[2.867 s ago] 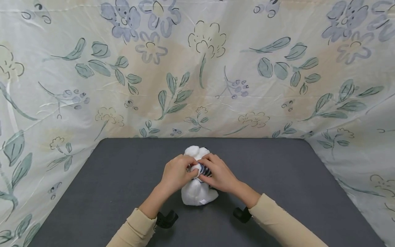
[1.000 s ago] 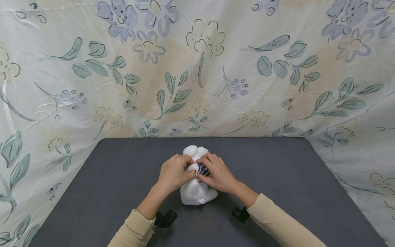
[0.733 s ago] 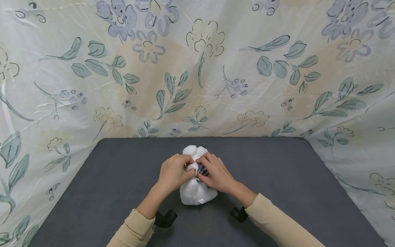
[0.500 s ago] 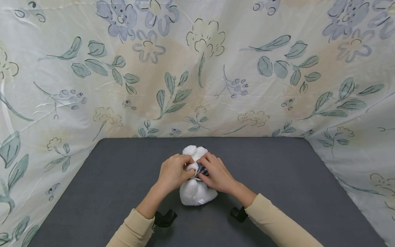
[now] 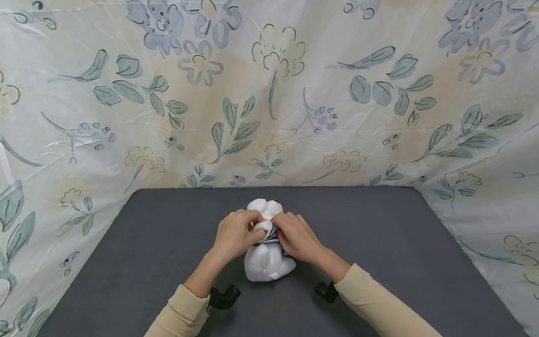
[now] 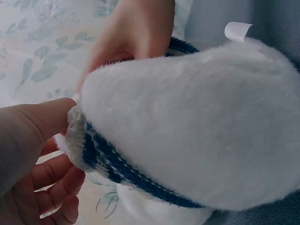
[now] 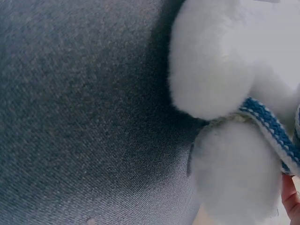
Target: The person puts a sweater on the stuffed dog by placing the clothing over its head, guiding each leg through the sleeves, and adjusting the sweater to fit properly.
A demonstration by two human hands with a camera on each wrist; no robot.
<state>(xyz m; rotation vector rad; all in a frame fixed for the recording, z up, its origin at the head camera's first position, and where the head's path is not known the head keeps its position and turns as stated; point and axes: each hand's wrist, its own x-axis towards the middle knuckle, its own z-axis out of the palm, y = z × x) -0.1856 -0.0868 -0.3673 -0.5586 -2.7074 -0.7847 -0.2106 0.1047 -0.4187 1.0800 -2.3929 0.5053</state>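
A white plush toy [image 5: 269, 264] lies on the table between both hands. It wears a blue and white knitted sweater [image 5: 271, 238], bunched round its middle. My left hand [image 5: 236, 234] pinches the sweater's pale edge between thumb and fingers; in the left wrist view that knit edge [image 6: 77, 138] sits at the fingertips. On the opposite side my right hand [image 5: 300, 238] holds the knit, its fingertips partly hidden. In the right wrist view a blue knit band [image 7: 269, 122] runs between white furry parts [image 7: 236, 173], and fingers [image 7: 291, 199] show at the right edge.
The toy rests on a dark grey table [image 5: 168, 262]. A floral curtain [image 5: 294, 93] hangs behind and at the sides. Black wrist cameras [image 5: 225, 297] sit below both wrists. A small white tag [image 6: 237, 31] sticks out of the toy's fur.
My right fingers have shifted slightly on the knit, and more of the striped band now shows across the toy. My left hand keeps its pinch in nearly the same place.
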